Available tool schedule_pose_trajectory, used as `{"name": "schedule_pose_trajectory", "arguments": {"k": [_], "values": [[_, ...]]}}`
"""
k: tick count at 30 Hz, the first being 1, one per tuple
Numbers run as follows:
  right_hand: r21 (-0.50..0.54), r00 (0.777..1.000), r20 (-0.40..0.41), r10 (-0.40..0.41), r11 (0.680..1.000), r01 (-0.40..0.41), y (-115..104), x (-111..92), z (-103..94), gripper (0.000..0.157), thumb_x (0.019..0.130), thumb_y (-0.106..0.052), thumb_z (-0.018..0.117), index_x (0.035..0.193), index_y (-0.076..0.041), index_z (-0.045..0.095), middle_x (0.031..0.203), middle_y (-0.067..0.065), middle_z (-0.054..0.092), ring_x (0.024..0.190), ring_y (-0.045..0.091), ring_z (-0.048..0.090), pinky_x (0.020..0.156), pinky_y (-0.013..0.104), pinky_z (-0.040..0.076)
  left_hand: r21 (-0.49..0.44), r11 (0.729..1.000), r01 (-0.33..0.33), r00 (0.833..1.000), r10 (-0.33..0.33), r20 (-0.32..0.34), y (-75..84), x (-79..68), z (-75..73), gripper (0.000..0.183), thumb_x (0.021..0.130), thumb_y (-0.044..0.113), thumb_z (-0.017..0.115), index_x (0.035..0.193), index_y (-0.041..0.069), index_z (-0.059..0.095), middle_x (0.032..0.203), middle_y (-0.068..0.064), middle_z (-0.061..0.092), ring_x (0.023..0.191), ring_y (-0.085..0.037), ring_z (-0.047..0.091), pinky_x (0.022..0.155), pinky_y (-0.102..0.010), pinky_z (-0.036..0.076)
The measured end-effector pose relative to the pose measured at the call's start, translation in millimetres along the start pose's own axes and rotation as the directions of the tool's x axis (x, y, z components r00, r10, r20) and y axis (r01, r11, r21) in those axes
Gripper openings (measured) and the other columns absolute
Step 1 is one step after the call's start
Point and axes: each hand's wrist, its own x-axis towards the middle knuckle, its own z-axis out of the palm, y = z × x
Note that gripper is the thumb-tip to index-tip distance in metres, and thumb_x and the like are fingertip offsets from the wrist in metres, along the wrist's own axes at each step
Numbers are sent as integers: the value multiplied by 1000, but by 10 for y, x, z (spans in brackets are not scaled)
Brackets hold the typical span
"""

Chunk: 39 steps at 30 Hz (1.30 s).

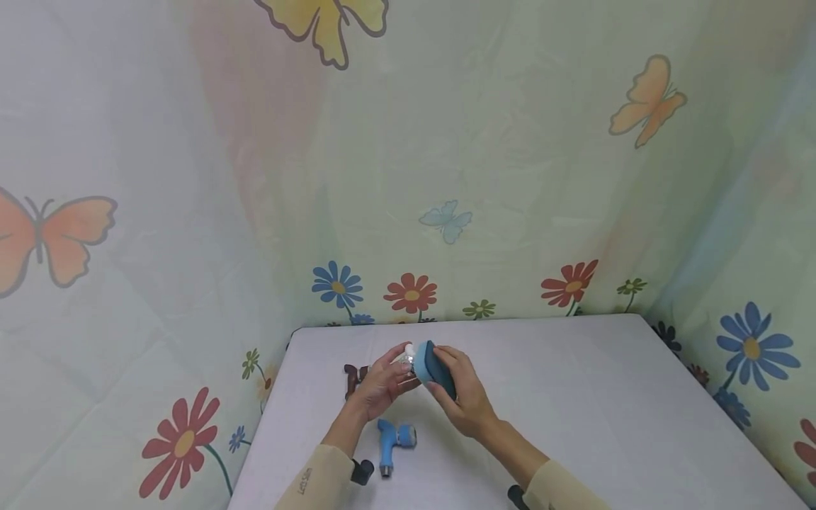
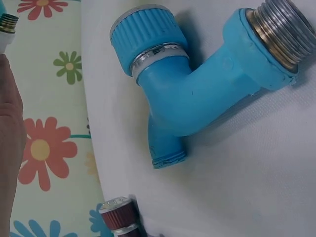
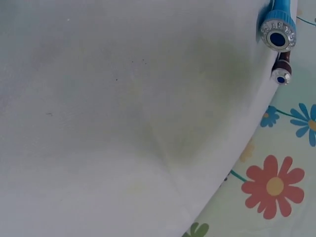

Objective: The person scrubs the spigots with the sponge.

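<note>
Over the middle of the table, my left hand (image 1: 380, 384) grips a small white and silver tap (image 1: 406, 356); the fingers hide much of it. At the left edge of the left wrist view, part of that hand shows beside the tap's brass-coloured threaded end (image 2: 8, 23). My right hand (image 1: 468, 397) holds a two-tone blue sponge-like block (image 1: 438, 370), light blue on one side and dark teal on the other. The block's light side is right at the tap. The right wrist view shows neither hand.
A blue plastic tap (image 1: 391, 443) with a metal threaded end lies on the white table (image 1: 574, 404), below the left hand. Behind that hand lies a dark brown tap (image 1: 351, 381), partly hidden. A flowered curtain (image 1: 510, 177) hangs around the table's far and side edges.
</note>
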Motion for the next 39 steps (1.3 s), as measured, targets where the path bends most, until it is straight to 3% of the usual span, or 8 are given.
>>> {"name": "schedule_pose_trajectory", "arguments": {"k": [2, 7, 12, 17, 24, 29, 34, 39], "values": [[-1, 1000, 15, -14, 1000, 14, -26, 4, 10, 64, 95, -18, 70, 154, -18, 47, 154, 10, 48, 135, 30, 53, 100, 56, 55, -16, 1000, -4, 1000, 5, 15, 22, -10, 5, 67, 103, 15, 56, 164, 14, 27, 148, -6, 58, 120, -15, 70, 106, -33, 53], [40, 998, 49, 47, 998, -49, -38, 41, 28, 53, 100, -21, 67, 151, -20, 54, 151, 7, 52, 133, 26, 55, 101, 53, 56, -27, 1000, -1, 998, 3, 68, 47, -43, -22, 69, 101, 10, 56, 164, 15, 28, 160, -10, 46, 131, -17, 63, 109, -34, 51], [35, 988, 70, 135, 990, -138, 43, 73, -7, 48, 102, -23, 67, 149, -19, 58, 148, 7, 55, 128, 27, 59, 99, 53, 57, 42, 999, -7, 995, 3, 98, 68, -53, 1, 74, 97, 7, 68, 162, 14, 35, 153, -12, 49, 127, -19, 64, 107, -36, 53], [4, 979, 72, 192, 981, -193, 109, 75, -22, 48, 102, -26, 68, 148, -18, 58, 146, 12, 55, 130, 32, 59, 102, 54, 55, 84, 996, 20, 995, -28, 99, 87, -55, 44, 71, 94, 7, 73, 159, 13, 42, 144, -12, 55, 121, -19, 67, 103, -35, 55], [-65, 954, 89, 286, 958, -281, 145, 90, -22, 49, 102, -33, 67, 148, -18, 59, 144, 13, 57, 132, 35, 58, 105, 56, 52, 131, 991, 31, 994, -44, 98, 53, -97, 34, 75, 93, 13, 77, 159, 14, 42, 153, -10, 51, 125, -17, 62, 101, -28, 55], [-46, 936, 87, 342, 939, -340, 177, 75, -25, 49, 101, -34, 68, 147, -17, 60, 143, 13, 58, 133, 36, 57, 106, 58, 51, 171, 985, 12, 995, -29, 98, 24, -110, 26, 80, 93, 13, 78, 161, 18, 37, 154, -11, 50, 130, -18, 59, 104, -27, 53], [24, 950, 40, 310, 950, -311, 172, 53, -20, 49, 102, -32, 67, 148, -18, 57, 144, 10, 56, 132, 32, 56, 105, 58, 51, 157, 988, -13, 1000, 9, 26, 11, -90, -1, 88, 91, 7, 77, 164, 14, 28, 155, -17, 46, 129, -18, 62, 102, -26, 54], [111, 992, 46, 120, 986, -125, 94, 21, -23, 51, 100, -23, 69, 149, -20, 55, 146, 5, 56, 129, 26, 57, 101, 52, 56, 105, 994, -39, 996, 47, -79, 16, -73, -13, 86, 92, 3, 74, 164, 13, 27, 158, -18, 44, 129, -16, 61, 105, -27, 53]]}}
